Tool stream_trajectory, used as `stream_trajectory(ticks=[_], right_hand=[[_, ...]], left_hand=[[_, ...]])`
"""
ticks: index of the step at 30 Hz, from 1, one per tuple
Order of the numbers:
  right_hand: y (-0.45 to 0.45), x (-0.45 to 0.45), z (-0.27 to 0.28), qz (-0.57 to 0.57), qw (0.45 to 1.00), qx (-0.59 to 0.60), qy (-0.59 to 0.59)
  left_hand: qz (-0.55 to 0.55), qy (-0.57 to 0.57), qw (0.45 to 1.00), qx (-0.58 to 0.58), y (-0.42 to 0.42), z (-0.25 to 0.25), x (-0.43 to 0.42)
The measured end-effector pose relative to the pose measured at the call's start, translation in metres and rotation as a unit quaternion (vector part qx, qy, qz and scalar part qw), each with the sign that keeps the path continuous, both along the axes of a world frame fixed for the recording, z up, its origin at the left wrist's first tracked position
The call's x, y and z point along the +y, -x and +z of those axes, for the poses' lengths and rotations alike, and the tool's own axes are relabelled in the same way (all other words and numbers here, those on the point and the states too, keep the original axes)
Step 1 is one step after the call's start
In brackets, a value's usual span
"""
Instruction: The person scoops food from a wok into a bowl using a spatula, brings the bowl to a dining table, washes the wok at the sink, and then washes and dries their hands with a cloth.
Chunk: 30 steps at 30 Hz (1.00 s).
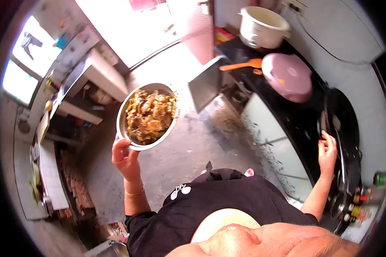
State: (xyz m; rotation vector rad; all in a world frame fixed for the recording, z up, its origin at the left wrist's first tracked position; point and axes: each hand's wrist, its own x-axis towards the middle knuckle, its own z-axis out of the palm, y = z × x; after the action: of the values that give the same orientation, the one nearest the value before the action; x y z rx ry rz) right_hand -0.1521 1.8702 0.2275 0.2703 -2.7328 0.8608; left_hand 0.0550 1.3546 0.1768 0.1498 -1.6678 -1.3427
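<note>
With the left hand (126,158) clamped on its rim, hold the bowl (121,117) level over the floor (193,156), tipping no food (152,115) out. Mind the right hand (328,151), half curled by the pan (349,113); impossible to tell if gripping anything.

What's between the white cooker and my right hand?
In the head view, a pink pot or lid, then black countertop, before your right hand.

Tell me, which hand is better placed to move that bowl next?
Likely the left hand: it holds the white bowl by its rim, while the right hand is at the black countertop.
</note>
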Motion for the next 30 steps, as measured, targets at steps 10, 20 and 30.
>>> stream_trajectory(ticks=[10,20,30], right_hand=[[0.049,-0.352,-0.048,0.429,0.779,-0.349,0.295],[0.171,-0.689,-0.060,0.641,0.734,-0.083,0.208],[0.293,-0.915,-0.057,0.615,0.755,0.074,0.215]], left_hand=[[0.079,0.025,0.997,0.003,-0.012,-0.047,-0.118],[-0.001,-0.064,0.998,-0.008,0.087,-0.049,-0.291],[0.045,0.026,0.998,0.037,0.238,-0.042,-0.513]])
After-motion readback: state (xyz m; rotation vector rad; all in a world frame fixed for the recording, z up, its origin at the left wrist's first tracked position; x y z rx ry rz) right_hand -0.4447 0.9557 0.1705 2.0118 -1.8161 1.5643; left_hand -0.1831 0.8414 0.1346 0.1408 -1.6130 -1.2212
